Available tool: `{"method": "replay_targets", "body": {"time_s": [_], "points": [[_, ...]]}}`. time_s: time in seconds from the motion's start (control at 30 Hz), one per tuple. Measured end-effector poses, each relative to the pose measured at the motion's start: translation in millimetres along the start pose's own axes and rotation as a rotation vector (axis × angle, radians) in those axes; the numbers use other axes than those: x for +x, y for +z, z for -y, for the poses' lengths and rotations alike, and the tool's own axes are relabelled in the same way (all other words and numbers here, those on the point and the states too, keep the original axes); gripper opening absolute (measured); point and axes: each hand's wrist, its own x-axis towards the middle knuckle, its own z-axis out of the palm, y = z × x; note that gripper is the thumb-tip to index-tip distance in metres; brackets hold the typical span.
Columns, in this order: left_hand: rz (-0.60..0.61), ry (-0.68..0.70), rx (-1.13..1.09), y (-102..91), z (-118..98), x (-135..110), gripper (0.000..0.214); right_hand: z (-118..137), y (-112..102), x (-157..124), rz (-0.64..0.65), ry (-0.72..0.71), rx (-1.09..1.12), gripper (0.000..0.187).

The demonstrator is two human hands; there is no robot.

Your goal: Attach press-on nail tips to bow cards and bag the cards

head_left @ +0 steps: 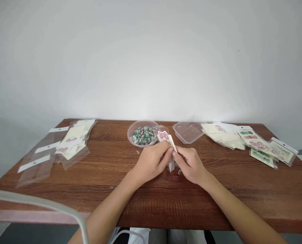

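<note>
The left hand (152, 157) and right hand (193, 166) hold the card (163, 136) in tightly pinched fingers (165, 160), right of the bowl (129, 136). Uneven pressure could crease it; a lowered hand could scatter loose pieces (179, 172) beneath, mostly hidden.

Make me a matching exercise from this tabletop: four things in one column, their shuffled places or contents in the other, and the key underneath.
Things:
1. Round bowl
2. Rectangular tray
3. Pink-printed card at mid-view
4. White cable

Places or contents:
A. Crosses the lower left of the view
B. Held by the left hand and the right hand
C. Contains many small green and brownish pieces
D. Near the table's back edge, between the bowl and the spread of pale cards

Pairs: 1-C, 2-D, 3-B, 4-A
</note>
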Motion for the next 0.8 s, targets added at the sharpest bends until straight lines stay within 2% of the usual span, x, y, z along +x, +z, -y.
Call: {"method": "replay_targets", "body": {"time_s": [0.13,0.23,0.37,0.53,0.8], "points": [[-0.007,0.061,0.084,4.3,2,-2,0.026,-7,-1,-4,-0.045,-0.033,-0.019,0.023],[-0.021,0.112,0.133,7.4,2,-3,0.025,-8,0,-9,-0.072,-0.004,-0.002,0.016],[-0.044,0.196,0.173,13.4,0,-6,0.025,-10,2,-15,-0.077,-0.003,0.026,0.024],[-0.054,0.246,0.169,21.7,-3,-9,0.027,-8,3,-19,-0.163,-0.029,0.015,0.031],[-0.1,0.179,0.055,26.6,-2,-8,0.027,-4,7,-20,-0.213,0.065,0.04,0.035]]}}
